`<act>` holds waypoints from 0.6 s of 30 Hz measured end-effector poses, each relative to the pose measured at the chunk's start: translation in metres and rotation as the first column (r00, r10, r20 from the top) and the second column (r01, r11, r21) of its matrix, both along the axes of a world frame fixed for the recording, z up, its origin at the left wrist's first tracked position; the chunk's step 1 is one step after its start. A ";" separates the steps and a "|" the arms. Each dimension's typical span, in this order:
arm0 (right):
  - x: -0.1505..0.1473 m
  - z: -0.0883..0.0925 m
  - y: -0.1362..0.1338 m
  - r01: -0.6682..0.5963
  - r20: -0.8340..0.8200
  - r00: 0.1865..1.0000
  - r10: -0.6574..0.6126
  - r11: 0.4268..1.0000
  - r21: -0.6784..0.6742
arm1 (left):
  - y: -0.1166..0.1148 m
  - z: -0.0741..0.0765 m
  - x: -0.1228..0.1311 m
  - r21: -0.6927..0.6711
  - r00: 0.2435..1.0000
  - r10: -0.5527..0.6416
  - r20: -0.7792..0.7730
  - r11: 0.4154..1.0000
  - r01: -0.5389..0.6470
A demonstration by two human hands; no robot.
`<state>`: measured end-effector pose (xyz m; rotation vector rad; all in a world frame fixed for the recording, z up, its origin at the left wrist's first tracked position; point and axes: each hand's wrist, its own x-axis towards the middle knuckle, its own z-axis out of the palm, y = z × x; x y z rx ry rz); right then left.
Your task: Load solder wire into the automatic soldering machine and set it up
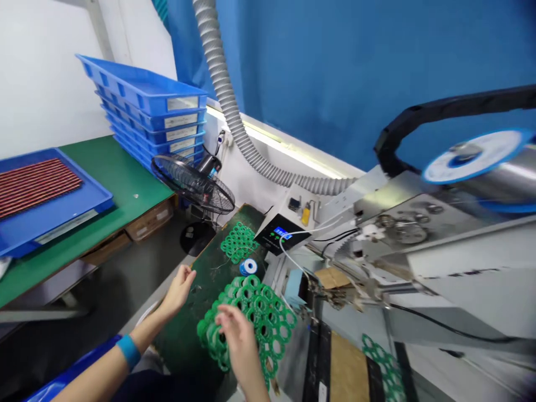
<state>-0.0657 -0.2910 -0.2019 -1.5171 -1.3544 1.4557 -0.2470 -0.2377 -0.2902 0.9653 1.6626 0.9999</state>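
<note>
A stack of green honeycomb-like panels of joined rings (274, 318) lies on the dark green worktop (178, 343) in front of me. My right hand (240, 338) is over the near left part of the stack, its fingers loosely bent and a little apart. Whether its fingertips touch the rings, I cannot tell. Left of the stack, my left hand (179, 289) hangs in the air near the worktop's edge. Its fingers are curled together and nothing shows in them. A blue wristband (128, 352) is on my left wrist.
Farther back lie another green ring panel (238, 241) and a small blue-rimmed spool (249, 267). A control box (278, 231) and a machine with a large wire spool (473, 156) stand right. A fan (195, 184), stacked blue trays (146, 106) and a loaded tray (90, 192) are left.
</note>
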 end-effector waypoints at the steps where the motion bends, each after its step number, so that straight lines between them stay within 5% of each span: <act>1: 0.017 0.006 0.012 0.136 0.001 0.991 -0.136 0.990 0.038 | 0.010 -0.018 0.009 -0.030 0.999 -0.046 -0.011 0.999 0.046; 2: 0.033 0.015 0.025 0.289 -0.007 0.957 -0.290 0.952 0.100 | 0.019 -0.034 0.019 -0.068 0.995 -0.095 -0.015 0.993 0.094; 4: 0.064 0.034 0.052 0.574 -0.083 0.815 -0.574 0.780 0.249 | 0.033 -0.062 0.038 -0.145 0.982 -0.189 -0.018 0.972 0.184; 7: 0.096 0.059 0.086 0.747 -0.238 0.650 -0.722 0.549 0.374 | 0.044 -0.086 0.054 -0.208 0.954 -0.300 -0.019 0.934 0.290; 9: 0.108 0.070 0.103 0.759 -0.287 0.640 -0.713 0.527 0.383 | 0.045 -0.091 0.055 -0.203 0.937 -0.350 -0.018 0.919 0.339; 14: 0.110 0.080 0.129 0.720 -0.330 0.693 -0.641 0.592 0.363 | 0.048 -0.078 0.038 -0.163 0.915 -0.403 0.006 0.902 0.399; 18: 0.109 0.087 0.143 0.733 -0.353 0.676 -0.647 0.546 0.406 | 0.058 -0.064 0.027 -0.095 0.908 -0.418 0.032 0.903 0.419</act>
